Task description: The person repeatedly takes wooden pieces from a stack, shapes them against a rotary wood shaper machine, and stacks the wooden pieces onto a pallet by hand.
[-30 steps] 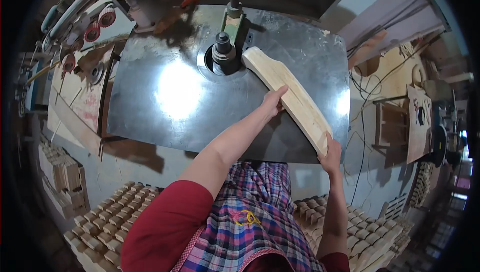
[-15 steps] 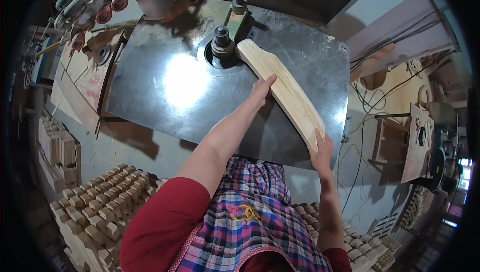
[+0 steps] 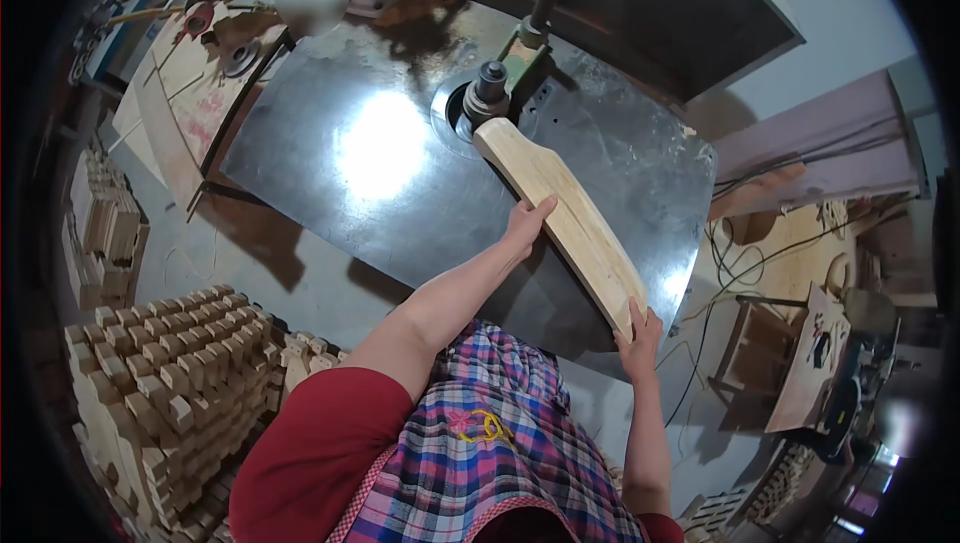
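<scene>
A long, curved piece of pale wood (image 3: 580, 233) lies slantwise on a metal machine table (image 3: 320, 213). Its far end is right at the near side of the upright spindle cutter (image 3: 486, 95); whether they touch I cannot tell. My left hand (image 3: 530, 225) grips the wood's left edge about midway, thumb on top and the other fingers partly hidden. At the near end, my right hand (image 3: 638, 339) holds the wood, with fingers over its top and edge.
Behind the spindle stands a green bracket (image 3: 520, 55) with a post. Stacked wooden pieces (image 3: 170, 373) fill the floor at lower left. Cables (image 3: 735, 253) hang and lie to the right, near a wooden stand (image 3: 755, 343). A side board (image 3: 185, 123) adjoins the table's left.
The wood's far end has shifted from the spindle's right side to its near side, both hands still holding it. My view has turned, so the table appears tilted and lower.
</scene>
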The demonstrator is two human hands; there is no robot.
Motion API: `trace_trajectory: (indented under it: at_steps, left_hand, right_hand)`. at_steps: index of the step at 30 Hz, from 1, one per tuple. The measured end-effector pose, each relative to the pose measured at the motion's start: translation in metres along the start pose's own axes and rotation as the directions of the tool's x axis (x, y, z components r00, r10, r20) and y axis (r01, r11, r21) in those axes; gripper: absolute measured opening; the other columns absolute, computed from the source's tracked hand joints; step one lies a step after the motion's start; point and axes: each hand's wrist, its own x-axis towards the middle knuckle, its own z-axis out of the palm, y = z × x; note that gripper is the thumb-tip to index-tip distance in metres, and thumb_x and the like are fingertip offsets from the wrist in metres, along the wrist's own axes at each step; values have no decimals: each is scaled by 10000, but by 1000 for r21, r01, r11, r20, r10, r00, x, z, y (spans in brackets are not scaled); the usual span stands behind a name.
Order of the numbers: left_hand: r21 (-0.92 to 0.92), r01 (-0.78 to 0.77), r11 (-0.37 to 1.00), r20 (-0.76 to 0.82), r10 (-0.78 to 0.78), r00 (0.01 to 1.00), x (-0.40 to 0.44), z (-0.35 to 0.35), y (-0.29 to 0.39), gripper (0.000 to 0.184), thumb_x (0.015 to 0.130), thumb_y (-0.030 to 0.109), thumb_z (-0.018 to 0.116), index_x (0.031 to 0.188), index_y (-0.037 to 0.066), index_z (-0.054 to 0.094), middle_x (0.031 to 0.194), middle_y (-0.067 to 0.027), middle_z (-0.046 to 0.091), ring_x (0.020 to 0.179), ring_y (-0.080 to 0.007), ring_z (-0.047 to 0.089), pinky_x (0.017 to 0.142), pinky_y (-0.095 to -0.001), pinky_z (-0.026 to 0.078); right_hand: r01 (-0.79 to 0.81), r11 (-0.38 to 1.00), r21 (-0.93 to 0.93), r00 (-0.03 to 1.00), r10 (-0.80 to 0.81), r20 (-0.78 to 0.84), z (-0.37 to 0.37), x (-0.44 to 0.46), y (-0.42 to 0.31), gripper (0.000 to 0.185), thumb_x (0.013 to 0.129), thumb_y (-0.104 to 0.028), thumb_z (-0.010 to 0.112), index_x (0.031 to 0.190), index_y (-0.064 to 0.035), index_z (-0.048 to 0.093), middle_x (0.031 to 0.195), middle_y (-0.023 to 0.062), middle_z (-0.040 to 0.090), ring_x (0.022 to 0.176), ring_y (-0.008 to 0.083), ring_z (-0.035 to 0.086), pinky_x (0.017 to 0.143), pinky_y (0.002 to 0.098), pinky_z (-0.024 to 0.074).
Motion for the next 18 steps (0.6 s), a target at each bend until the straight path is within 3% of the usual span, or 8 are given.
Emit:
trace_trajectory:
  at_steps: [12,16,18]
  left_hand:
    - [85,-124,989,-109,133,985,24,25,6,465,848,332,596,1017,-100,561,894,-186,628,739,-222,617,651,-289,500]
    - [144,67,987,-62,-59,996,31,14,27,535,864,437,506,959,-86,570,808,-177,628,652,-235,608,582,-289,479]
    - [172,162,972,-39,-158,987,33,11,38,583,872,490,461,930,-79,575,765,-173,627,609,-241,604,548,-288,469]
  right_hand:
    - [-12,1000,3,996,12,86,-21,90,74,790,570,46,695,1293,-202,493,1254,173,442,1108,348,435,985,390,325]
    - [-4,992,122,990,-13,142,-21,123,82,810,560,53,699,1293,-224,493,1262,164,439,1120,343,436,997,387,320]
    - [16,996,93,992,-28,126,-20,130,73,807,561,53,698,1291,-224,494,1255,160,443,1108,339,441,992,387,323]
